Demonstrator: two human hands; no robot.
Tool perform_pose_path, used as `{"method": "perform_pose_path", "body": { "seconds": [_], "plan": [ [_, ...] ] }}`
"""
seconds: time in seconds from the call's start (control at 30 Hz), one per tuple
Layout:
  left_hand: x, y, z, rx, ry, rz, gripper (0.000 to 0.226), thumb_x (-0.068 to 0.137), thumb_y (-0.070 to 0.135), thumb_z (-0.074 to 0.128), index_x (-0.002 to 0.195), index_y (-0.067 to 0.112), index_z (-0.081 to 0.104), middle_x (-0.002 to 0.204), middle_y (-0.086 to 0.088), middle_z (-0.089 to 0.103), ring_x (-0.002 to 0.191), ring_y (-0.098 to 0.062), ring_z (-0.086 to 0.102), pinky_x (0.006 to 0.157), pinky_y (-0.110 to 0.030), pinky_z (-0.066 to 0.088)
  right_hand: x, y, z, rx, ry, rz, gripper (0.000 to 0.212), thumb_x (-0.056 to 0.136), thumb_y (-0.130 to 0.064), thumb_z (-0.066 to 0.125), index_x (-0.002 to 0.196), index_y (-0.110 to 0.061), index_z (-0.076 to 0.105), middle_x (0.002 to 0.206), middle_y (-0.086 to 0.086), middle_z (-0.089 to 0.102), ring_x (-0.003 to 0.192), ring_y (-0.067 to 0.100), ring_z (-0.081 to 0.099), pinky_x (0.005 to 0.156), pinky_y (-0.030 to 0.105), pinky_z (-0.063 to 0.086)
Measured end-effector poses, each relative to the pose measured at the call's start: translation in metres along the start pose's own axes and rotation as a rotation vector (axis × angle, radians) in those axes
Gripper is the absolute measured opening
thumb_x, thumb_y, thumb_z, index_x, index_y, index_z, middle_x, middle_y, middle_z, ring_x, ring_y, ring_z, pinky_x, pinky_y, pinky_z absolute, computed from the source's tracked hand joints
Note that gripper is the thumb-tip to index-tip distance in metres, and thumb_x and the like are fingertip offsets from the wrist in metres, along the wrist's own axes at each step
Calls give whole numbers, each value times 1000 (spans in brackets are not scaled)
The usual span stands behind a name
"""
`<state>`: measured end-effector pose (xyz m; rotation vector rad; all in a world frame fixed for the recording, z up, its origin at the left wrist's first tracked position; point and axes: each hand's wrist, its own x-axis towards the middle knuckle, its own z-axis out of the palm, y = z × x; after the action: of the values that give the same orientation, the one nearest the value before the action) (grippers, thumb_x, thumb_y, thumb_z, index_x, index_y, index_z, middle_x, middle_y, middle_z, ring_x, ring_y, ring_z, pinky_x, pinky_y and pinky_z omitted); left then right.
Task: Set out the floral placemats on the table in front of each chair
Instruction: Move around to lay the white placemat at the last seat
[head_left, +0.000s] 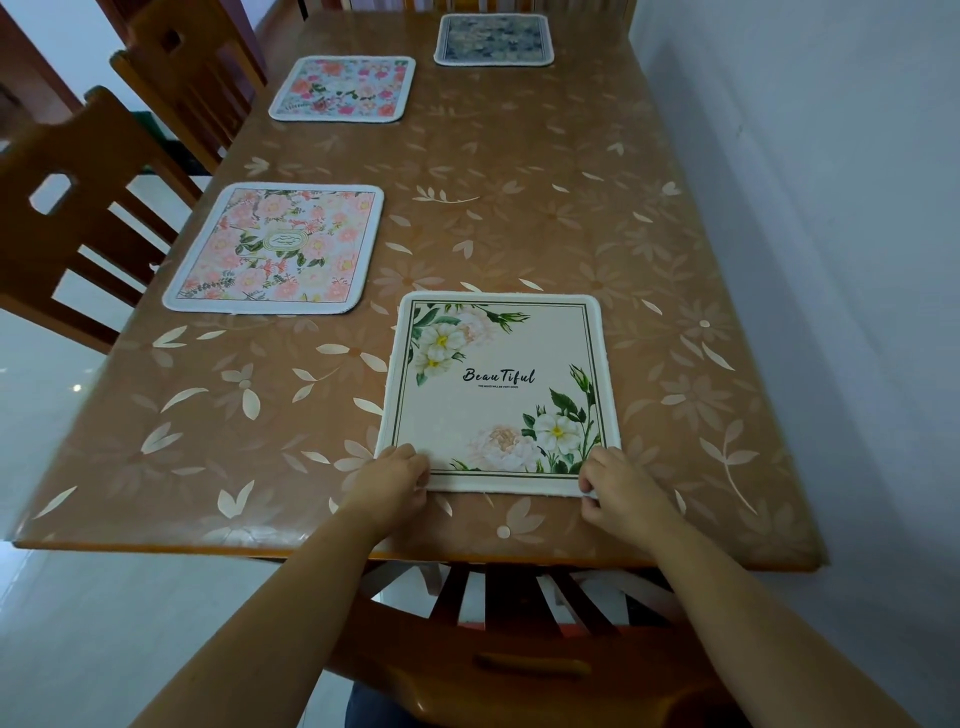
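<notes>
Head view: left hand (393, 480), right hand (621, 493) pinch cream placemat (498, 395) (near corners).

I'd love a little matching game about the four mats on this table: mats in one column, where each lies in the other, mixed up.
Mats:
1. Beautiful mat
2. pale pink mat
3. bright pink mat
4. blue-grey mat

Places:
A. far end of the table
B. left side, nearer
C. held at its near corners by the left hand and right hand
D. left side, farther

Pairs: 1-C, 2-B, 3-D, 4-A
</notes>
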<state>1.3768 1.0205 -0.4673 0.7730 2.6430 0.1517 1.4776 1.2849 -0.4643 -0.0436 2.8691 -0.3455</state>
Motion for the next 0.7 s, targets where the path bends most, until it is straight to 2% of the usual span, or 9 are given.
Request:
{"method": "perform_pose_path", "body": {
  "seconds": [0.13,0.37,0.7],
  "plan": [
    [-1,4,-2,48,-2,3,18,86,15,45,100,8,56,107,-11,56,102,-25,49,80,-34,43,0,-2,2,-39,1,-11,14,83,-9,45,91,-7,56,103,10,54,102,22,46,81,27,35],
    [-2,5,-3,29,3,-3,17,86,14,45,98,8,57,106,-11,57,101,-25,49,77,-33,43,-1,0,2,-3,21,-20,15,84,-12,49,97,-7,54,108,8,52,104,21,44,85,27,36],
    [-2,4,-6,-18,-27,10,16,83,10,47,91,5,60,102,-14,60,98,-28,52,80,-37,45,-1,-3,1,114,9,40,8,80,-8,53,86,-5,57,98,10,55,96,22,48,76,25,35]
  ]
}}
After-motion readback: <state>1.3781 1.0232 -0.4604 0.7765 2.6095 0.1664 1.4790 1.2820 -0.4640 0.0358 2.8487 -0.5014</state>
